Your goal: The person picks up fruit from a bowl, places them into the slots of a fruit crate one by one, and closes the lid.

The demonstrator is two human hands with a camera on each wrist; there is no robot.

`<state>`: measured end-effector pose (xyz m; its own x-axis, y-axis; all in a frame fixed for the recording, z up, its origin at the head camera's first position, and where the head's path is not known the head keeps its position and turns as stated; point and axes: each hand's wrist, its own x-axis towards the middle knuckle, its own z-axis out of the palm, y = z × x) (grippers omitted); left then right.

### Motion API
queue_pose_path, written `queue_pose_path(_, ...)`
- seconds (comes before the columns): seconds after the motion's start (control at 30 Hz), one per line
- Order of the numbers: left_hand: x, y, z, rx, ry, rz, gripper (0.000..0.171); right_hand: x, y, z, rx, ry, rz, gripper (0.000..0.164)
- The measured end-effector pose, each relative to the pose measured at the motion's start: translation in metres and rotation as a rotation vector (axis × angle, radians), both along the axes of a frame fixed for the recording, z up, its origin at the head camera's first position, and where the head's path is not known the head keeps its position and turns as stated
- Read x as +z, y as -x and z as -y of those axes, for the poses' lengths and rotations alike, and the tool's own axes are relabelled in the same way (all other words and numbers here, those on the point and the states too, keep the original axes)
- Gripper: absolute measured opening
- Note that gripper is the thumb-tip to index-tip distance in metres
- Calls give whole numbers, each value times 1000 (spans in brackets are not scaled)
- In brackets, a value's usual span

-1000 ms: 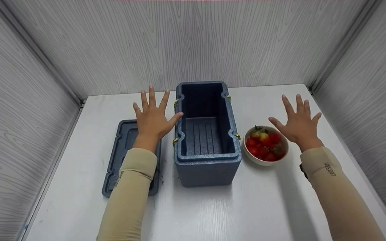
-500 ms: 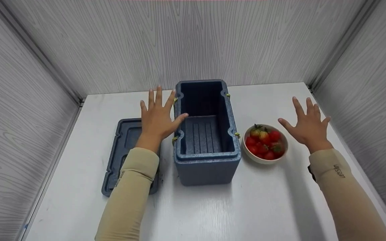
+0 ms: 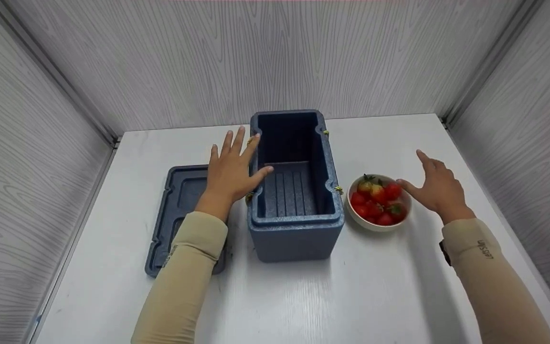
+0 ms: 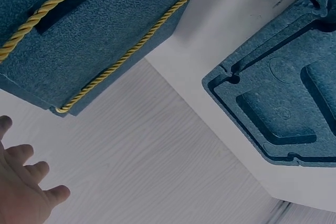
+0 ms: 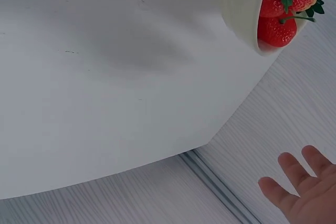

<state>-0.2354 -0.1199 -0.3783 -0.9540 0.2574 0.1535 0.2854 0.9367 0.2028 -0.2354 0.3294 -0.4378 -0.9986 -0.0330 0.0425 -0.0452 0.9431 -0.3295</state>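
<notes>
A deep blue-grey foam box (image 3: 296, 243) stands uncovered mid-table, its inside bare. My left hand (image 3: 229, 177) hovers at its left rim, fingers spread, thumb overlapping the opening in the head view. Yellow rope (image 4: 52, 3) runs along the box's side in the left wrist view. Beneath my left hand and forearm, which hide part of it, lies the matching lid (image 3: 179, 191). To the right of the box, a white bowl (image 3: 375, 228) holds several red strawberries (image 3: 374, 209). My right hand (image 3: 439, 188) holds nothing; its thumb tip overlaps the bowl's right rim in the head view.
The white table (image 3: 284, 306) is enclosed by grey wood-grain panels (image 3: 184, 62) at the back and both sides. The box's far end stands near the back panel. Small dark marks (image 4: 278, 2) show on the table beside the lid.
My left hand has moved right, toward the box. My right hand first went right, then its fingers drew closer together and its thumb came nearer the bowl. Box, lid and bowl have stayed put.
</notes>
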Motion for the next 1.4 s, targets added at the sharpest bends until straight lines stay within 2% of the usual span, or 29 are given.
queue_pose_path(0.23, -2, -2, 1, -6, 4, 34, 78, -7, -1, 7, 25, 94, 83, 90)
queue_pose_path(0.47, -3, -4, 1, -23, 11, 62, 76, -14, 0, 17, 73, 167, 114, 92)
queue_pose_path(0.67, -4, -6, 0, -35, -12, 94, 74, -18, 3, 24, 96, 252, 149, 87)
queue_pose_path(0.83, -5, -8, -1, -52, -46, 90, 72, -22, 4, 28, 95, 297, 200, 84)
queue_pose_path(1.03, -7, -9, -1, -60, -66, 103, 71, -25, 5, 31, 94, 297, 240, 80)
queue_pose_path(1.4, -9, -10, -2, -61, -88, 123, 73, -34, 5, 37, 99, 270, 246, 77)
